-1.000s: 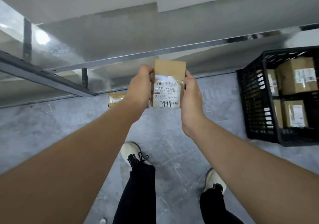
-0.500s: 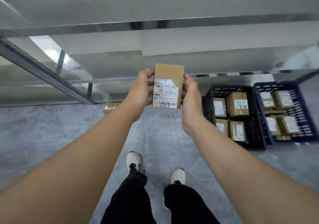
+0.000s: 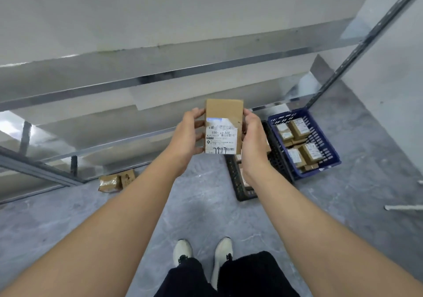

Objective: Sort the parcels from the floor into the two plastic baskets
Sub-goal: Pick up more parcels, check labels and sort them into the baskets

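We pinch the small parcel (image 3: 223, 113) by its side edges between left hand (image 3: 186, 136) and right hand (image 3: 253, 141), up near the black basket (image 3: 238, 182); it seems light, stiff cardboard, so those edges should grip well

The parcel (image 3: 223, 111) is plain brown cardboard, matt and smooth, with a white paper label (image 3: 220, 136) stuck flat on its face. The floor parcels (image 3: 114, 182) are the same cardboard (one shows shiny patches, like clear tape). The black basket (image 3: 238, 182) and blue basket (image 3: 329, 150) are latticed plastic with a faint sheen. The shelf rail (image 3: 183, 73) is bare, glossy metal. The floor (image 3: 354, 205) is grey, marbled and smooth. The trousers (image 3: 251, 273) are dark matt cloth.
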### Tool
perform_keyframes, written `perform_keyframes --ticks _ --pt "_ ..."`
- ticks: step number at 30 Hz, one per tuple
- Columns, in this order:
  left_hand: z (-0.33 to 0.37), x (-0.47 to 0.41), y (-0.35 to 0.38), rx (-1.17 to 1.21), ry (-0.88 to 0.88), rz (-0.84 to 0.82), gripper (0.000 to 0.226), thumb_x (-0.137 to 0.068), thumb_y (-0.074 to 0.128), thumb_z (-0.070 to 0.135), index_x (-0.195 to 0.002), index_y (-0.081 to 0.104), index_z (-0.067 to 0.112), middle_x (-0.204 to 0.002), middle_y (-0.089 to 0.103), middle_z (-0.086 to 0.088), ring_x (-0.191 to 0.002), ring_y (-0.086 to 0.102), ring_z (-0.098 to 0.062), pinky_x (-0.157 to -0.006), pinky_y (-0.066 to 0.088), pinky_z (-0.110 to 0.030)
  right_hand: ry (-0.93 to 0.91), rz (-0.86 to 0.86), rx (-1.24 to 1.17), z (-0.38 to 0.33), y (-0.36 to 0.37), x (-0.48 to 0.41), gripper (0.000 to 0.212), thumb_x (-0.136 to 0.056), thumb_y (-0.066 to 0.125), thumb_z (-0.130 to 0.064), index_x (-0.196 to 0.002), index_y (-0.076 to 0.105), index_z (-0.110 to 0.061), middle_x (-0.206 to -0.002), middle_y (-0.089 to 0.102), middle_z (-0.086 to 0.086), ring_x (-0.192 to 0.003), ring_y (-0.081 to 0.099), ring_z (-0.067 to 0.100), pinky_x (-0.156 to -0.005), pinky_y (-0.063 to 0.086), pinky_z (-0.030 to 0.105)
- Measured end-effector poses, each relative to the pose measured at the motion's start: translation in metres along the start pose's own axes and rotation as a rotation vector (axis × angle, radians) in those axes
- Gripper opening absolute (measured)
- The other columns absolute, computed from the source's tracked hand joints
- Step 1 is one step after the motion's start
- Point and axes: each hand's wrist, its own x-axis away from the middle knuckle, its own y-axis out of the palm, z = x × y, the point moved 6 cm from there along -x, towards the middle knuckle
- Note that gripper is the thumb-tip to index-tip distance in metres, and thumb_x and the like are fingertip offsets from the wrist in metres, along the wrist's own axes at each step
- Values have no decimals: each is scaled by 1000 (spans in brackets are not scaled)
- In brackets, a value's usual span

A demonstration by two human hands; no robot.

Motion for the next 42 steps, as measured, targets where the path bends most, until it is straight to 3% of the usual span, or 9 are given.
perform_keyframes --ticks 6,10,16,21,24,28,32,35,42 --pt "8 -9 74 -66 9 -36 38 -106 30 44 -100 67 36 -78 75 19 -89 66 -13 -87 52 -37 -53 46 -8 -19 -65 -33 38 -111 42 -24 -143 62 -21 -117 74 -1 -85 73 -4 -62 55 16" --pt "-6 -18 127 -61 -15 -2 37 -105 31 46 -96 66 34 -79 75 16 -97 66 -18 -92 53 -41 -58 -10 41 -18 -108 -65 36 -113 40 -24 -144 59 -20 -111 69 -10 -76 68 -13 -59 51 11" --pt "-21 -39 215 -29 1 93 38 -103 32 49 -106 67 34 -90 75 9 -94 68 -20 -85 54 -40 -23 -103 109 -29 -171 -120 33 -114 39 -31 -143 52 -27 -110 70 -5 -95 69 8 -77 58 32" --pt "-23 -56 273 23 -11 128 39 -104 32 48 -102 69 34 -78 75 12 -83 68 -15 -83 52 -38 -21 -128 195 -38 -224 -165 33 -114 38 -30 -141 54 -21 -107 63 -12 -79 62 -15 -61 46 7" --pt "-26 -68 292 9 -17 160 37 -106 32 47 -96 65 35 -61 70 20 -55 65 5 -77 50 -34 18 -113 205 -34 -243 -189 35 -113 40 -33 -140 58 -19 -107 63 -14 -81 62 -12 -67 48 17" --pt "-37 -97 303 3 -77 211 45 -87 41 64 -107 68 32 -119 67 6 -86 63 2 -82 53 -37 88 -103 180 -25 -245 -216 45 -99 42 -47 -126 62 -16 -102 69 -7 -84 67 2 -72 49 30" --pt "-66 -142 314 36 -153 154 43 -105 33 46 -89 68 27 -59 69 13 -49 62 2 -61 49 -26 128 -103 272 -8 -246 -248 33 -97 36 -46 -110 54 -21 -93 62 -4 -81 59 12 -68 45 34" --pt "-87 -173 322 40 -182 116 42 -107 31 43 -96 68 26 -53 64 16 -45 59 4 -44 45 -14 177 -51 283 11 -252 -276 37 -106 36 -40 -118 58 -13 -97 62 -1 -82 58 12 -68 45 31" --pt "-134 -228 332 107 -319 128 39 -105 33 45 -96 67 30 -50 60 17 -43 57 1 -60 41 -28 273 -8 317 52 -258 -322 52 -88 39 -48 -110 61 -7 -99 70 14 -88 69 27 -70 52 36"
